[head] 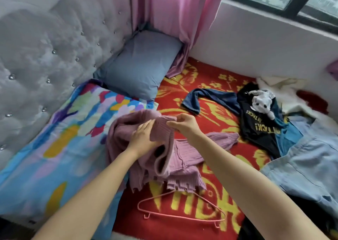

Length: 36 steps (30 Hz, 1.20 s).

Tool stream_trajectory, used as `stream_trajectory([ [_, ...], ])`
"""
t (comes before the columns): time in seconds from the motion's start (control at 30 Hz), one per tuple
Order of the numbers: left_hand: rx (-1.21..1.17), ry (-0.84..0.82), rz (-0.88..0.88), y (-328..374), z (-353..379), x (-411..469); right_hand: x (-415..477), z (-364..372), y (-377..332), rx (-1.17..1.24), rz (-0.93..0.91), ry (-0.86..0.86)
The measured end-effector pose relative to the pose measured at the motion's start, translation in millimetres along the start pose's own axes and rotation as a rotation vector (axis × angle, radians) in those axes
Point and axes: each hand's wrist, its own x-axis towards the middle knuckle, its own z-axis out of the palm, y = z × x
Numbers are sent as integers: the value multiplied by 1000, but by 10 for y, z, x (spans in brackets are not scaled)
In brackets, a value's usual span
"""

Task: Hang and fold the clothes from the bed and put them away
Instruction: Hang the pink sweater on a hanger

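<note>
Head view | mauve ribbed knit sweater (182, 159) seems soft, stretchy | left hand (144, 137) flat on collar (161, 128) | right hand (184, 124) pinches collar | best held by shoulders

Black cotton T-shirt (256, 130), right of centre, crumpled on bed: yellow block capitals "ATTACK!", printed twice, one line above other, both upside down from where I stand; lower line partly lost in fold. Red woven blanket with yellow pattern (164, 227), lower centre: big yellow letters, also upside down, half covered, not readable. No other text, label or number legible.
</note>
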Motion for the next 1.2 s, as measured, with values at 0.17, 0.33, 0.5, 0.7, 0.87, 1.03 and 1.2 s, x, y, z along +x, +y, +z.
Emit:
stream_trajectory([
  [0.17, -105, 49, 77, 57, -72, -2, -24, -104, 13, 33, 17, -194],
  [0.33, -109, 50, 112, 97, -206, 148, -117, -246, 212, 210, 51, -289],
  [0.5, -235, 150, 40, 66, -252, 130, -315, -263, 736, -310, 156, -394],
  [0.7, -376, 161, 56, 86, -415, 100, -350, 111, 851, -521, 63, -160],
  [0.87, -425, 191, -28, -195, -538, -34, -161, -56, 680, -309, 37, 61],
  [1.03, -373, 40, -135, -333, -484, -258, -63, -271, 312, -404, -156, -74],
  [1.2, -326, 77, -222, -171, -328, -285, -74, -255, 151, -518, -277, -180],
])
